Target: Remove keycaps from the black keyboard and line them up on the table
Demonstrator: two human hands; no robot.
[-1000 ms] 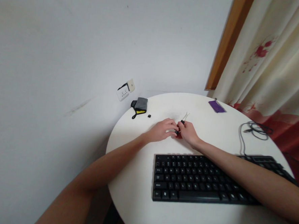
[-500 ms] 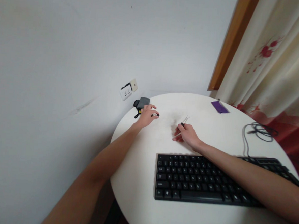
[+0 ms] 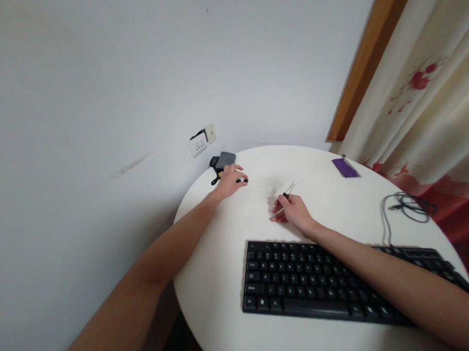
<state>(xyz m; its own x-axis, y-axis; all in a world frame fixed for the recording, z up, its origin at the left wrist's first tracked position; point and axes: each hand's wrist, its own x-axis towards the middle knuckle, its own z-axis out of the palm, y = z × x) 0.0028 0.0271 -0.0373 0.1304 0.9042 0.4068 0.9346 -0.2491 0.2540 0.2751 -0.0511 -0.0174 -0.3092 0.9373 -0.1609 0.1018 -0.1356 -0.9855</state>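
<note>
My left hand (image 3: 229,182) is at the far left of the round table, thumb and finger closed around a small black piece (image 3: 245,181) whose kind I cannot make out. Just right of centre, my right hand (image 3: 292,209) pinches the black handle of what looks like a wire keycap puller (image 3: 290,189). Its two thin metal prongs spread apart and point away from me. My right forearm crosses above the black keyboard (image 3: 291,285) and hides part of its keys. The prongs touch nothing that I can see.
Behind my left hand lie a grey pouch-like item (image 3: 226,159) and black-and-yellow bits. A purple packet (image 3: 345,168) rests at the back right. The keyboard's coiled cable (image 3: 413,205) lies by the right edge of the white table (image 3: 213,259). Wall sockets (image 3: 197,144) and a curtain (image 3: 405,117) border it.
Almost nothing differs. My left fingertips have shifted very slightly left with the small black piece. My right hand keeps the same place and grip.
</note>
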